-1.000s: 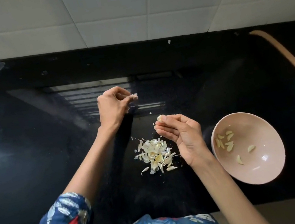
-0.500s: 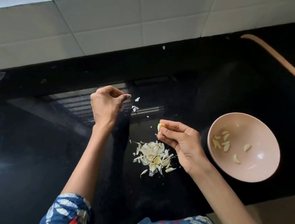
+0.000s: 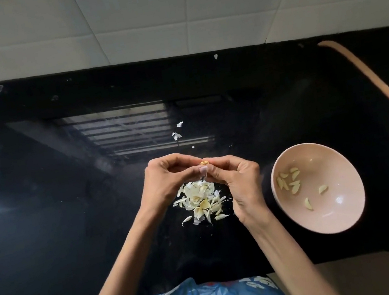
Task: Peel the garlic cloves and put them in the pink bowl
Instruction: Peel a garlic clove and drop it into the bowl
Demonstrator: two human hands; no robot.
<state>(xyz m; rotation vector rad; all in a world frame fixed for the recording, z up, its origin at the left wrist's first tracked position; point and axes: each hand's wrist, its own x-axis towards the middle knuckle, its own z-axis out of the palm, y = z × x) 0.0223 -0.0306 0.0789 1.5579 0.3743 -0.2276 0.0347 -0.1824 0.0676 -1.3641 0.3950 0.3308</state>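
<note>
task partway. pink bowl (image 3: 354, 207) sits right on the black counter (image 3: 71, 221) and holds several peeled cloves (image 3: 289, 181). one garlic clove (image 3: 204, 163) is pinched between the curled fingertips of left hand (image 3: 168, 180) and right hand (image 3: 238, 181), above the heap of skins (image 3: 201, 202), beside the bowl, not over it. judgement: peeling unfinished, drop pending. whether unpeeled cloves remain in the heap: cannot tell.
</note>
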